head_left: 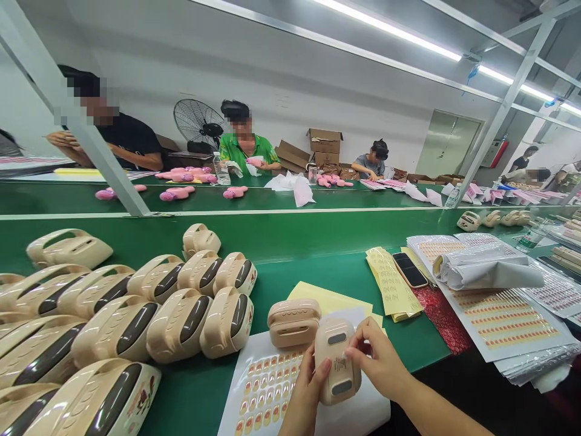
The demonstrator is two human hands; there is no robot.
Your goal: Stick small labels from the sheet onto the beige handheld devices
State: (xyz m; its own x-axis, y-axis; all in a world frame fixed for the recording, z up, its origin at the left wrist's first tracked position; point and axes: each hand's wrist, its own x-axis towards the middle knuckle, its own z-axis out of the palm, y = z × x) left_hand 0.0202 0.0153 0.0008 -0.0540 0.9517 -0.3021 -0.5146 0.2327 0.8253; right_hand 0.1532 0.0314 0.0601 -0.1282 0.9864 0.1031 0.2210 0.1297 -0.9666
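My left hand [310,387] is wrapped round the lower left side of a beige plastic device [336,345]. Its face toward me has two grey oval pads and small printed text between them. At the device's right edge is my right hand [374,351], its fingers bent and pinched together against that face; anything between them is too small to make out. Just behind stands a second beige device [294,321] with a rounded top and a dark slot. Under both lies a white sticker sheet [267,387] with rows of small oval stickers, and yellow paper [336,297] is behind.
Many beige devices with handles and dark panels [170,324] fill the left bench. To the right are yellow label sheets [393,290], a phone [410,270] and stacked sticker sheets [503,327]. Across the green divider, people work among pink items [177,192]. A metal post [104,145] rises at left.
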